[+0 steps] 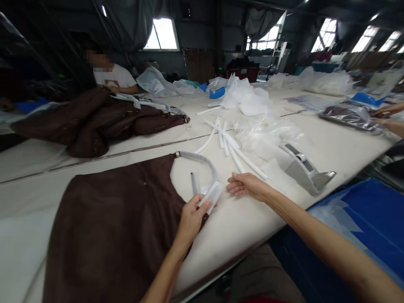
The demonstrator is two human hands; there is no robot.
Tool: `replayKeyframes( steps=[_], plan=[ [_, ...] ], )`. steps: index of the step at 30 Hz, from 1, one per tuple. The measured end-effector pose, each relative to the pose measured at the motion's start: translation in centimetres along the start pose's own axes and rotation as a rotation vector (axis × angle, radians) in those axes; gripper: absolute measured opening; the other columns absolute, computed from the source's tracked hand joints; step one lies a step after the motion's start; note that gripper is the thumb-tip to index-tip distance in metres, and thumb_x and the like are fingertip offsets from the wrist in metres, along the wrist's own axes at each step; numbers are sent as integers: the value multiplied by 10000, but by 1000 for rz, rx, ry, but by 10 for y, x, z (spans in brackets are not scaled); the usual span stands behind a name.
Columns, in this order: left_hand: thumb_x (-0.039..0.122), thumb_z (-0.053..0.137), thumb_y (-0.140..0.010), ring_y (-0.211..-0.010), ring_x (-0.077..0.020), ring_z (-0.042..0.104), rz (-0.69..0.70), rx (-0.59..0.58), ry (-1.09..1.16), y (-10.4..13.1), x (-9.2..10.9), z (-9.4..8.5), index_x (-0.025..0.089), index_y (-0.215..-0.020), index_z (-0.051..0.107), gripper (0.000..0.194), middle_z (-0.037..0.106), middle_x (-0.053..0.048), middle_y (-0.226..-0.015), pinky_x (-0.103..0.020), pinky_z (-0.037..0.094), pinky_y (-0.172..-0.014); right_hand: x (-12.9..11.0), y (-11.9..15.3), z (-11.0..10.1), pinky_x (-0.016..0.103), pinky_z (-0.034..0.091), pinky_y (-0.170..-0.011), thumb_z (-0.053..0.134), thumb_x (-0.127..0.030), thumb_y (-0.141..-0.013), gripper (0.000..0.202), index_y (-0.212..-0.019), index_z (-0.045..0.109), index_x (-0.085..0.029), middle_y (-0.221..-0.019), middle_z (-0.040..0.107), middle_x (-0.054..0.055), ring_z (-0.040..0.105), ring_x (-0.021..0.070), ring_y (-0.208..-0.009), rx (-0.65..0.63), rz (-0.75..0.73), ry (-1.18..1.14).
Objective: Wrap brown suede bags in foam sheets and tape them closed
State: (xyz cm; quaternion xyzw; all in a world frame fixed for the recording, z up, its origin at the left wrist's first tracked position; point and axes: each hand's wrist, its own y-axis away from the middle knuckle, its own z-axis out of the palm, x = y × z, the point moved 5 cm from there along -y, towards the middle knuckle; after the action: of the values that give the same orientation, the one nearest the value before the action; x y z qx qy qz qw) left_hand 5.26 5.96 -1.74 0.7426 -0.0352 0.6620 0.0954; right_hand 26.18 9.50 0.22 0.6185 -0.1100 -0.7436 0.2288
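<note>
A dark brown apron-like cloth piece [116, 214] lies spread in front of me, with a pale wrapped neck strap [205, 159] looping from its top corner. My left hand [194, 212] is closed on the strap where a whitish translucent wrap [213, 194] surrounds it, at the cloth's right edge. The strap's short dark-tipped end [195, 183] points up inside the loop. To the right of the wrap, my right hand [243, 185] is apart from it, fingers extended and holding nothing visible. Just beyond that hand lie several white foam-like strips [233, 147].
A grey tape dispenser [304, 168] stands at the right near the table edge. Crumpled clear plastic [268, 132] and white sheets [244, 94] lie behind the strips. More brown cloth [104, 122] is piled at left, near a seated person [116, 78]. Another person's hands [391, 115] touch a bagged brown item [350, 115].
</note>
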Motion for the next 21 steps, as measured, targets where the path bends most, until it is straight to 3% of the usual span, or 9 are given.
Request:
replayKeyframes(
  steps=[2,5,9,13,17,19,21],
  plan=[
    [536,612,-802,-569,-125,466,19,-7,-11,1,0,-1,137,-859,648,405,629,1,-683,-220,332,-547,5,-24,27,295,531,-586,741,-479,-778,343,-757,613,-161,-671,680,64,636,175,-621,-95,25,-153],
    [550,560,-835,-592,-138,482,33,23,-111,4,1,-5,147,-854,655,414,600,13,-660,-229,342,-571,2,-48,50,279,493,-552,811,-430,-691,335,-691,599,-171,-603,645,31,594,163,-575,-68,-100,-316],
    [566,498,-864,-641,-163,542,9,97,-279,8,0,-11,166,-804,661,435,631,7,-664,-242,365,-613,2,-64,61,251,469,-585,845,-415,-593,361,-621,566,-186,-594,624,-7,547,123,-563,29,-258,-391],
    [560,468,-864,-638,-167,567,-2,111,-363,11,-5,-9,177,-751,644,436,654,13,-655,-242,383,-618,8,-66,60,255,457,-578,824,-490,-559,403,-605,557,-193,-557,596,-20,525,115,-534,64,-288,-368],
    [604,495,-821,-680,-203,620,-28,137,-356,9,-7,-11,180,-789,662,456,707,1,-691,-255,426,-640,1,-38,32,293,484,-622,802,-486,-611,368,-700,646,-164,-683,685,52,614,160,-609,68,-262,-200],
    [639,523,-784,-742,-235,651,-81,142,-332,5,-9,-14,186,-835,683,483,739,-11,-741,-269,453,-670,-10,-9,-1,285,478,-633,772,-465,-660,331,-772,679,-168,-762,712,66,646,171,-663,144,-310,-2],
    [670,543,-747,-809,-264,670,-124,134,-334,1,-12,-18,199,-878,701,514,759,-18,-785,-284,470,-701,-26,30,-47,277,474,-649,724,-468,-698,307,-801,688,-181,-759,709,46,644,164,-675,309,-407,223]
  ],
)
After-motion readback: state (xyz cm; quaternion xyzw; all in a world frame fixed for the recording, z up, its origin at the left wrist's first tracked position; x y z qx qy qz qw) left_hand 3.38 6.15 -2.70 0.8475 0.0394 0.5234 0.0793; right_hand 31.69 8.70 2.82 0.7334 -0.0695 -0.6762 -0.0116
